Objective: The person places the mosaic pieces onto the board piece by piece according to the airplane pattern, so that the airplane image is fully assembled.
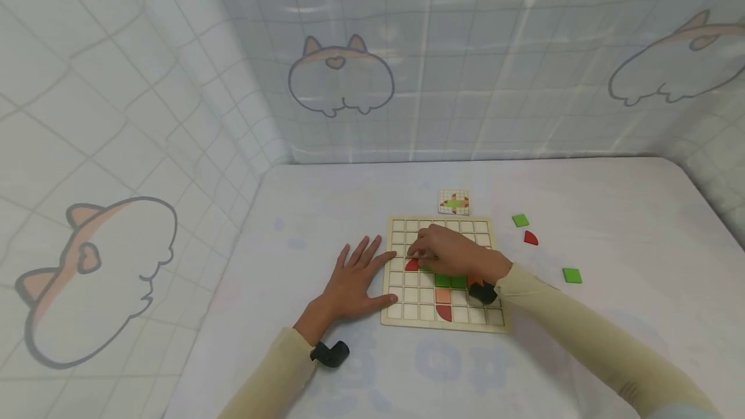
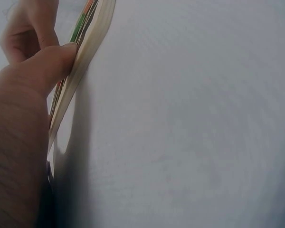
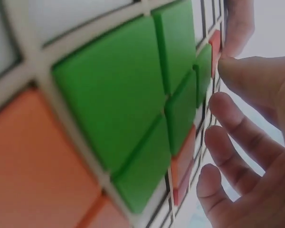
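Note:
A wooden grid board [image 1: 409, 310] lies on the table with green, orange and red pieces in its cells. My left hand [image 1: 351, 286] rests flat at the board's left side, fingers spread. Its thumb [image 2: 66, 54] touches the board's rim in the left wrist view. My right hand [image 1: 445, 251] is over the board, its fingers bent loosely beside a red quarter-circle piece [image 1: 412, 265]. The right wrist view shows those fingers [image 3: 223, 137] apart, with no piece seen between them. Green tiles [image 3: 118, 85] sit in the cells close by. The right hand hides part of the pattern.
A small pattern card [image 1: 454, 202] lies behind the board. To the right are a loose green tile [image 1: 520, 220], a red quarter-circle [image 1: 531, 238] and another green tile [image 1: 572, 275]. Light gridded curtains [image 1: 495, 70] stand behind and beside the table.

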The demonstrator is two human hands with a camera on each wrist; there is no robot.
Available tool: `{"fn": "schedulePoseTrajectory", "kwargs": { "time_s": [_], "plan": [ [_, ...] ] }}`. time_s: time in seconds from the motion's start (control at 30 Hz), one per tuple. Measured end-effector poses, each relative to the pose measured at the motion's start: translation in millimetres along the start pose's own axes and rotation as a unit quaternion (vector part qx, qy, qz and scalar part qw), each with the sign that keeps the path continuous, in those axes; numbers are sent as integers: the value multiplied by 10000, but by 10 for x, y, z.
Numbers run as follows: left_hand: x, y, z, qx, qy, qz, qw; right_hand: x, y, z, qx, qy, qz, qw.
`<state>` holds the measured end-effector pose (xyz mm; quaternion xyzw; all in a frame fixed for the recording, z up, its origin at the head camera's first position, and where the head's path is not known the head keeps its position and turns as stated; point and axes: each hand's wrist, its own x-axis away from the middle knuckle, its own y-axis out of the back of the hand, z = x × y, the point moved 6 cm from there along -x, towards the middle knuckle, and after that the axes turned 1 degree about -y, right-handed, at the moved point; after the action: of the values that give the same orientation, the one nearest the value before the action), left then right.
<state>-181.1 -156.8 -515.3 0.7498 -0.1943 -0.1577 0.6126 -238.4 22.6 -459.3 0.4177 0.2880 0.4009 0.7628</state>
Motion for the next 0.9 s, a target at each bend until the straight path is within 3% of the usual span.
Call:
{"fn": "schedulePoseTrajectory", "kwargs": {
  "time_s": [0.3, 0.6, 0.9],
  "plan": [
    [-18, 19, -22, 8, 107, 112, 9999, 297, 184, -62, 234, -588, -177, 9978],
    [-16, 49, -38, 28, 78, 133, 9999, 809, 302, -194, -65, -1210, -336, 9921],
    [23, 73, -44, 48, -18, 7, 10000, 1315, 431, -335, 322, -1735, -519, 9829]
  ]
}}
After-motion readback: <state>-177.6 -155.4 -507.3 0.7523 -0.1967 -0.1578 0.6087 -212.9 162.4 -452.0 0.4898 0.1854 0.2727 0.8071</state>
